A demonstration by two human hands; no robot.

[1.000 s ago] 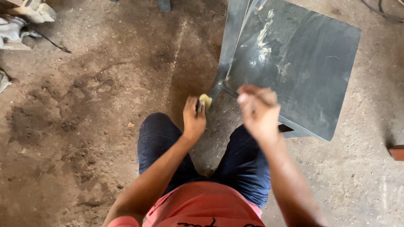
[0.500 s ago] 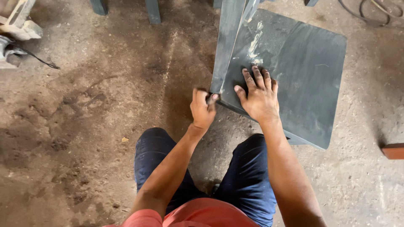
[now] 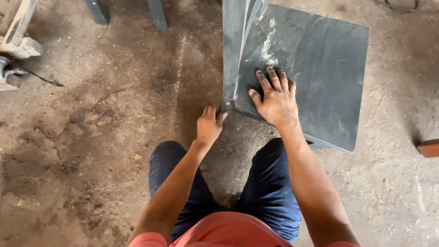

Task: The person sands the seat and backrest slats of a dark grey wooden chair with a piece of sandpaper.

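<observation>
A dark grey metal sheet (image 3: 320, 68) lies on the dirt floor in front of my knees, with white scuff marks near its left side. A narrower grey panel (image 3: 233, 50) stands up along its left edge. My right hand (image 3: 274, 98) rests flat on the sheet near its lower left corner, fingers spread, holding nothing. My left hand (image 3: 209, 127) is on the floor side of that corner. Its fingers point forward and its thumb touches the bottom of the upright panel. Nothing shows in it.
Two grey metal legs (image 3: 157, 13) stand at the top. A power tool with a black cable (image 3: 11, 68) lies at the far left below a pale block (image 3: 20, 39). A reddish-brown block (image 3: 427, 148) sits at the right edge. A small yellowish scrap (image 3: 138, 157) lies by my left knee.
My right hand came down from the air and now lies flat on the sheet. My left hand showed a small yellowish piece a second ago; it has moved to the sheet's corner and the piece is out of sight.
</observation>
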